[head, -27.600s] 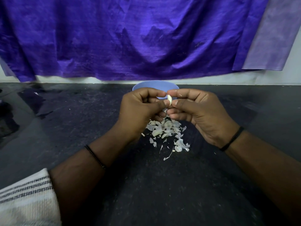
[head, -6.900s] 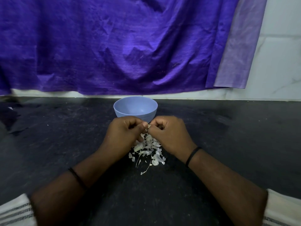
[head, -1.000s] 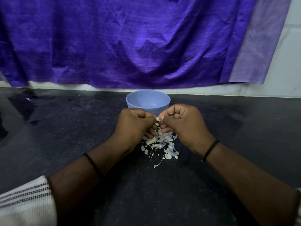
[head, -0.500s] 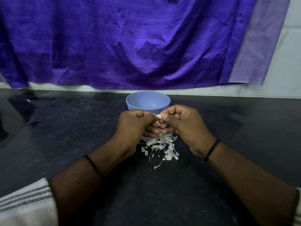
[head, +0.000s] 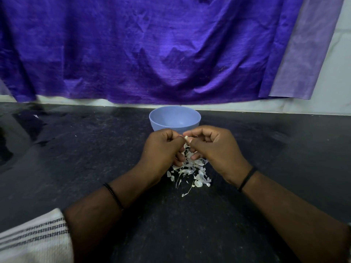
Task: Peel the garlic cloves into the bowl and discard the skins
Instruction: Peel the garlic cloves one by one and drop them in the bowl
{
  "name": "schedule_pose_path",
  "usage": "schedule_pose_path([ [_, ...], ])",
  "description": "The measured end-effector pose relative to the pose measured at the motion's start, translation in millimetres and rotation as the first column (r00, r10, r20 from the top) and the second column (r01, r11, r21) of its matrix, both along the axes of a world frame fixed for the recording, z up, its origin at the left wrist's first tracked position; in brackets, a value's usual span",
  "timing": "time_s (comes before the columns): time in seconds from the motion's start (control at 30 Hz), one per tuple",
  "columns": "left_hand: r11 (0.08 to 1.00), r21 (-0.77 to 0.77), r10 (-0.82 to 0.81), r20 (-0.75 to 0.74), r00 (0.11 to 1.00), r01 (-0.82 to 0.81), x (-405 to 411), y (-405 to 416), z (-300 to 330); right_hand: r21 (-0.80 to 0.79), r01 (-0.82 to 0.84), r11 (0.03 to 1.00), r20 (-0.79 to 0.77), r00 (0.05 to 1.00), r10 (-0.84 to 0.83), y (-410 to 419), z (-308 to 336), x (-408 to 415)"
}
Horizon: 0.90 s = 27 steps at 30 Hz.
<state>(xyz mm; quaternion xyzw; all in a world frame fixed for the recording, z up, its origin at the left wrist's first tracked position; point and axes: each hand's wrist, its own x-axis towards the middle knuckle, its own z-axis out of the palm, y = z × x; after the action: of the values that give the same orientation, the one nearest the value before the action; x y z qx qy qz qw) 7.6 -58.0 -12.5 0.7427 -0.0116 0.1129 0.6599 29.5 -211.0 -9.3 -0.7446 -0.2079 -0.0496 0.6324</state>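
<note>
A: Surroundings of bowl [head: 174,118]?
B: Purple cloth [head: 152,48] behind; skins [head: 190,171] in front, on worktop [head: 76,149].
A: Clove?
B: Garlic clove [head: 186,138], pale, pinched by left hand [head: 161,149] and right hand [head: 214,149] grip, before bowl

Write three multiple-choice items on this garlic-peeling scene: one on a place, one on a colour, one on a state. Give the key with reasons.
1. Where does the pile of white papery garlic skins lie?
A. inside the bowl
B. on the dark countertop, nearer the person than the bowl
C. on the cloth

2. What colour is the round plastic bowl?
A. light blue
B. red
C. green

3. What are the hands doing?
A. lying flat on the counter
B. lifting the bowl
C. left hand and right hand pinching a small garlic clove between them

Key: B, skins lie on the counter below the hands; A, its wall and inside show pale blue; C, fingertips of both meet on the clove.
</note>
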Motion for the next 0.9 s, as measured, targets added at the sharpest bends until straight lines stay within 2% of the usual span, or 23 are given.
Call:
schedule_pose_path([
  [0.07, 0.999, 0.033, 0.013, -0.011, 1.0, -0.013, 0, 0, 0, 0.002, 0.005, 1.0, -0.004, 1.0, -0.005, 0, 0, 0],
  [0.2, 0.97, 0.23, 0.07, 0.066, 0.995, -0.084, 0, 3, 0, 0.114, 0.029, 0.993, -0.119, 0.993, -0.015, -2, 2, 2],
  [0.4, 0.951, 0.305, 0.006, 0.159, 0.987, -0.055, 1, 1, -3, 0.245, 0.036, 0.969, -0.277, 0.96, 0.034, -4, 5, 3],
  [0.6, 0.933, 0.342, 0.037, 0.223, 0.974, -0.114, 0, 4, -4, 0.197, 0.031, 0.98, -0.212, 0.977, 0.012, -3, 6, 0],
  [0.9, 0.947, 0.319, -0.01, 0.142, 0.99, -0.037, 2, 11, 1, -0.043, 0.018, 0.999, -0.032, 0.999, -0.02, -4, 5, 1],
])
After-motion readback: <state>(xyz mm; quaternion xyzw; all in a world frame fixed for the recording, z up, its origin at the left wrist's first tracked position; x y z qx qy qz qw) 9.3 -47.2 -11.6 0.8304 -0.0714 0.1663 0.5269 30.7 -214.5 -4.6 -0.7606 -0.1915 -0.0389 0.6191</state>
